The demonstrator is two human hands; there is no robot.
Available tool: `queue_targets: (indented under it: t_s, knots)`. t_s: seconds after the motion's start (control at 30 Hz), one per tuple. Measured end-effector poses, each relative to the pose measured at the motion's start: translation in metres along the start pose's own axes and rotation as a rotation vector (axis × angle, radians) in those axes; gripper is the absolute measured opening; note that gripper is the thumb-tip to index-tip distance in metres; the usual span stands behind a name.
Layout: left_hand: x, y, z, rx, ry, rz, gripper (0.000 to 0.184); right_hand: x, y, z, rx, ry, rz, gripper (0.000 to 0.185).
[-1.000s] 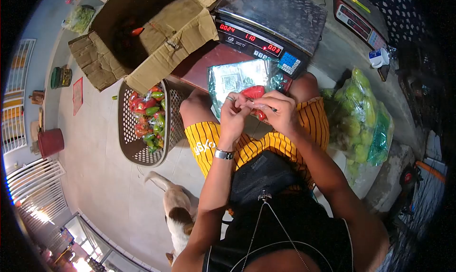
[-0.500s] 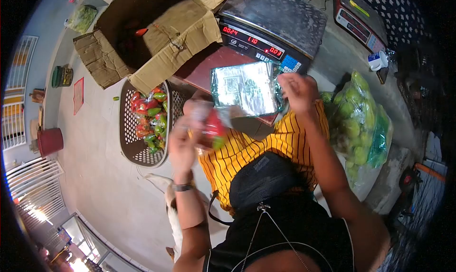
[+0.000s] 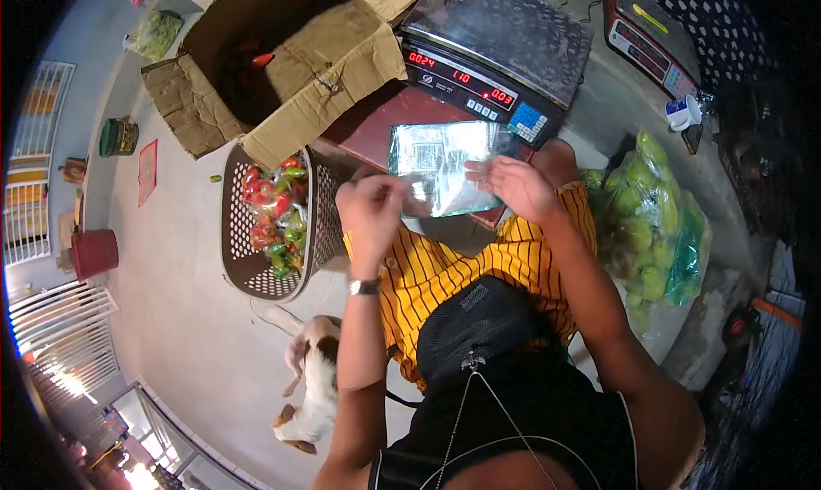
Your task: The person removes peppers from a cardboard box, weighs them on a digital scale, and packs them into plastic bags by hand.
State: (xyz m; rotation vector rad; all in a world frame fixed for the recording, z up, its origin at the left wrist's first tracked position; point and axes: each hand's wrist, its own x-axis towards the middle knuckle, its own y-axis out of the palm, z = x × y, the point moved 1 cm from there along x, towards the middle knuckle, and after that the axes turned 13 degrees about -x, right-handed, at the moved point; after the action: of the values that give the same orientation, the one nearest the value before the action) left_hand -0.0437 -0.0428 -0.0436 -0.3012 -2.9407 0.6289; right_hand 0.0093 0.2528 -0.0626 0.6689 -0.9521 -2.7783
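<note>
A stack of clear plastic bags (image 3: 440,161) lies on the red surface in front of the digital scale (image 3: 479,79). My left hand (image 3: 372,212) is at the left edge of the bags, its fingers blurred and bent, with nothing visible in them. Over the right part of the stack, my right hand (image 3: 517,186) has its fingers apart and holds nothing. Bagged red and green peppers (image 3: 278,208) rest in the grey-brown basket (image 3: 322,225) to the left.
An open cardboard box (image 3: 282,135) with a red pepper inside stands above the basket. A dog (image 3: 316,387) is on the floor at lower left. To the right are a large bag of green vegetables (image 3: 641,233), a mug (image 3: 682,112) and a second scale (image 3: 641,50).
The bagged red pepper has left my hands. My left hand swung out left with it, then came back to the bags. My right hand moved down and left onto the stack.
</note>
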Motion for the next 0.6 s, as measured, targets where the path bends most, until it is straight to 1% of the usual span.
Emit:
queue_targets:
  t_s: [0.03, 0.07, 0.17, 0.2, 0.3, 0.33, 0.43, 0.47, 0.57, 0.6]
  knots:
    - [0.001, 0.022, -0.003, -0.059, -0.083, 0.029, 0.025, 0.0, 0.001, 0.003, 0.162, 0.054, 0.106, 0.032]
    - [0.003, 0.044, -0.006, -0.115, -0.167, 0.053, 0.029, 0.004, -0.008, -0.005, 0.012, -0.001, 0.1, 0.036]
    - [0.01, 0.068, 0.016, 0.097, -0.059, -0.163, 0.033, 0.016, -0.006, -0.012, -0.657, 0.191, -0.164, 0.039]
    - [0.01, 0.07, 0.03, 0.146, -0.004, -0.201, 0.036, 0.025, -0.025, -0.03, -1.037, -0.09, -0.188, 0.035]
    - [0.008, 0.06, 0.034, 0.048, -0.068, -0.216, 0.035, 0.03, -0.015, -0.024, -1.721, -0.491, -0.185, 0.036]
    - [0.007, 0.059, 0.036, 0.037, -0.081, -0.201, 0.033, 0.034, -0.015, -0.025, -1.73, -0.537, -0.167, 0.035]
    - [0.001, 0.061, 0.04, 0.04, -0.064, -0.135, 0.032, 0.037, -0.002, -0.02, -1.652, -0.616, -0.343, 0.032]
    - [0.0, 0.062, 0.043, 0.082, 0.004, -0.116, 0.03, 0.035, 0.003, -0.018, -1.572, -0.585, -0.355, 0.03]
    - [-0.002, 0.067, 0.041, 0.226, 0.024, -0.091, 0.031, 0.048, -0.043, -0.05, -1.604, -0.544, -0.367, 0.032]
    - [-0.002, 0.069, 0.039, 0.238, 0.019, -0.099, 0.032, 0.044, -0.04, -0.047, -1.625, -0.543, -0.4, 0.031]
